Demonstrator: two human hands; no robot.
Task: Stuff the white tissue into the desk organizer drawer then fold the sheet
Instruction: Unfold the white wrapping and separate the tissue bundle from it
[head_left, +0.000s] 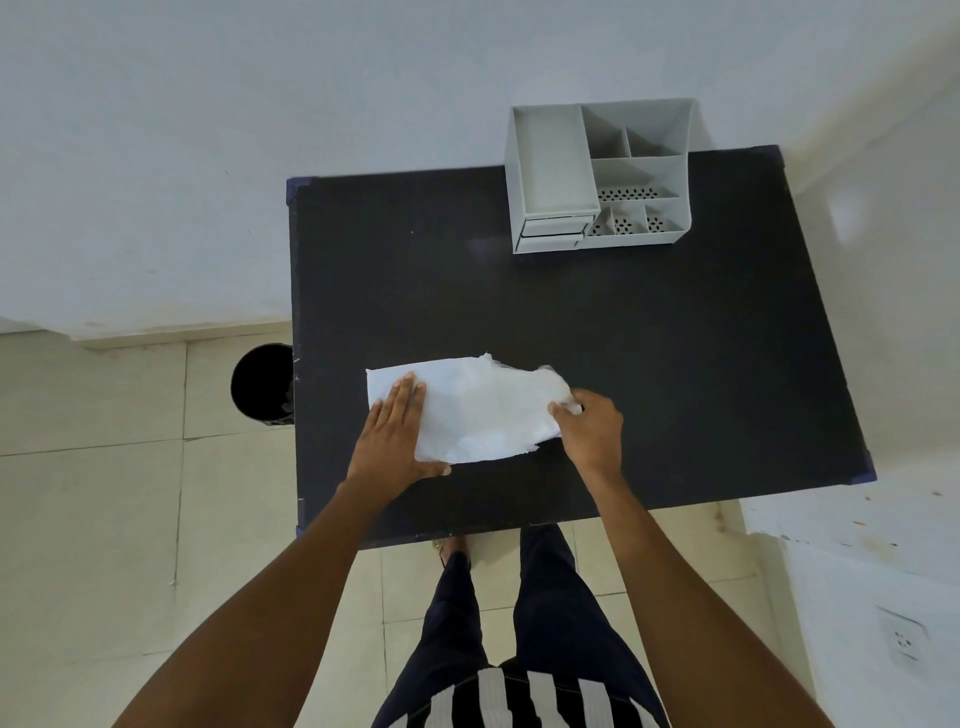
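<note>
Black worktop (675, 364) carrying a grey desk organizer (597, 176) and a white sheet (483, 410).
Sheet is lying near the front edge; left hand (395, 436) is pressing it flat with straight fingers, right hand (592, 431) is apparently pinching its right edge.

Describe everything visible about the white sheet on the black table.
The white sheet is thin, soft and slightly crumpled, like tissue or paper, and looks partly folded into a rough rectangle with ragged right and far edges. It lies flat near the front of the black table. The left hand presses flat on its left end; the right hand pinches its right edge.
</note>
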